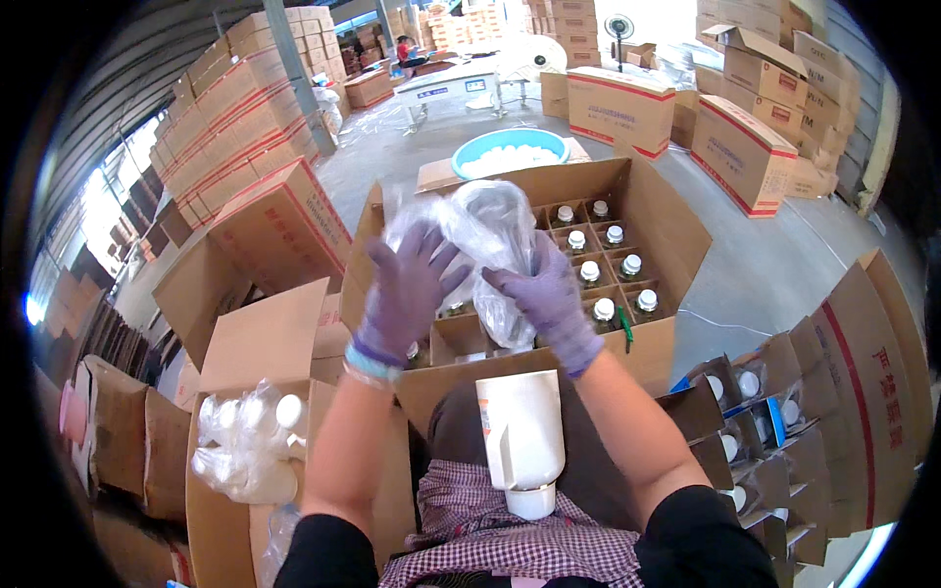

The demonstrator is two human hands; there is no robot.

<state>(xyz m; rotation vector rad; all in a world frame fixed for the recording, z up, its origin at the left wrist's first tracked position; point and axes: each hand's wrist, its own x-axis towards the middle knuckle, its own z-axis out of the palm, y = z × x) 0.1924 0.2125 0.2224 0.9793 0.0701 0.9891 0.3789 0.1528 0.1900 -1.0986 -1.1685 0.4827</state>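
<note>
Both my hands wear purple knit gloves above an open cardboard box (657, 211) with dividers. My left hand (410, 289) has its fingers spread and lies against a crumpled clear plastic bag (480, 220). The fingers of my right hand (551, 302) are closed on the bag's right side. In the box's compartments stand several bottles with white caps (589, 271); the bag hides others. A green tool (624, 328) hangs at the near right edge of the box. On my lap a white plastic jug (522, 426) with a handle lies cap end toward me.
At the lower left, a carton (225, 534) holds white jugs in clear plastic (245, 441). On the right, another divided carton (863, 392) contains white-capped bottles. A blue basin (469, 162) of white pieces stands beyond the box. Stacked cartons (240, 108) and a distant person (407, 54) are farther back.
</note>
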